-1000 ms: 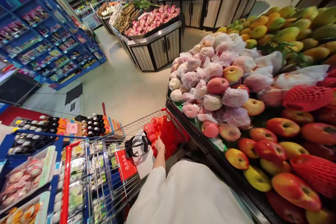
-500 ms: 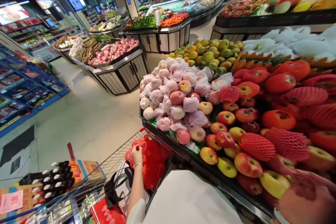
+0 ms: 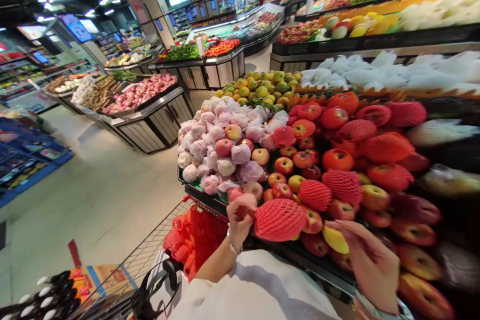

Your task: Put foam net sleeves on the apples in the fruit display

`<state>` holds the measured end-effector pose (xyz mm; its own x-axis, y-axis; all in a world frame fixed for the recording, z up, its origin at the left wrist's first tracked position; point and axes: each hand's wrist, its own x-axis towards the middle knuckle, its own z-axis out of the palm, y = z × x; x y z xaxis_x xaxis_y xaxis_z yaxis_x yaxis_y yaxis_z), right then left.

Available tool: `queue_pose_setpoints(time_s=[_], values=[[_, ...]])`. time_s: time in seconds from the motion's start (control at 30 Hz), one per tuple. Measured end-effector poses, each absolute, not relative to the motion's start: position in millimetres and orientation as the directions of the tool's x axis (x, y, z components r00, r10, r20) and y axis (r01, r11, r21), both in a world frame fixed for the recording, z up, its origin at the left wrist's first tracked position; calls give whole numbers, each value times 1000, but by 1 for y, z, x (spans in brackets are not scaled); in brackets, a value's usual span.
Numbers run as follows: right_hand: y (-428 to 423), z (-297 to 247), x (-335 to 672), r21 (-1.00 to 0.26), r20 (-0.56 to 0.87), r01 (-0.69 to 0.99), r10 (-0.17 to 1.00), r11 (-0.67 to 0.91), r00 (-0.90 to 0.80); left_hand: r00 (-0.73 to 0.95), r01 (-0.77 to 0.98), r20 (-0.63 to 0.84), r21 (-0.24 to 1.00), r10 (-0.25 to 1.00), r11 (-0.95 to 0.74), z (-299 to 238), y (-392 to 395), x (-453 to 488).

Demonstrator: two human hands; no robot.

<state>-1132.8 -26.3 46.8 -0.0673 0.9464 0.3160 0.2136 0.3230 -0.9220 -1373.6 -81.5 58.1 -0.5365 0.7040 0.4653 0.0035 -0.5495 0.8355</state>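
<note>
My left hand (image 3: 242,217), with a bracelet at the wrist, is closed at the left end of an apple in red foam netting (image 3: 280,220). The wrapped apple is held level above the front edge of the fruit display. To its right, my right hand (image 3: 369,260) has its fingers stretched out and holds nothing that I can see. Its fingertips are in front of a yellow apple (image 3: 335,239); whether they touch it I cannot tell. Around them lie loose red-yellow apples (image 3: 282,191) and other fruit in red foam netting (image 3: 315,195).
A wire cart (image 3: 150,232) stands at the left with a red bag (image 3: 204,227) and crumpled red netting (image 3: 176,240). Paper-wrapped fruit (image 3: 210,135) is heaped on the display's left end. Dark bottles with white caps (image 3: 48,292) are at lower left. An onion stand (image 3: 150,120) is farther off.
My left hand has moved from the red netting in the cart to the netted apple at the display. My right hand has come inward from the far right. The view has shifted right.
</note>
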Motion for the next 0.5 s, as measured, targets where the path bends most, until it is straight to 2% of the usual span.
queue_pose_setpoints(time_s=[0.07, 0.13, 0.2, 0.33, 0.43, 0.5], values=[[-28, 54, -1130, -918, 333, 147, 916, 369, -223, -484, -109, 401, 854, 777, -508, 45, -65, -1345], [-30, 54, -1122, -922, 337, 94, 899, 375, -279, -427, -140, 349, 886, 834, -442, 34, -58, -1323], [-33, 50, -1114, -939, 304, 83, 918, 334, -254, -367, -96, 310, 925, 877, -367, 26, -57, -1310], [-40, 39, -1106, -988, 148, 32, 987, 151, -68, -234, 77, 255, 967, 938, -243, 21, -53, -1294], [-42, 35, -1103, -997, 56, -50, 998, 57, 23, -242, 128, 167, 982, 956, -139, 22, -42, -1277], [-42, 35, -1099, -998, 55, -30, 998, 54, -21, -293, 83, 134, 990, 947, -114, 21, -34, -1264]])
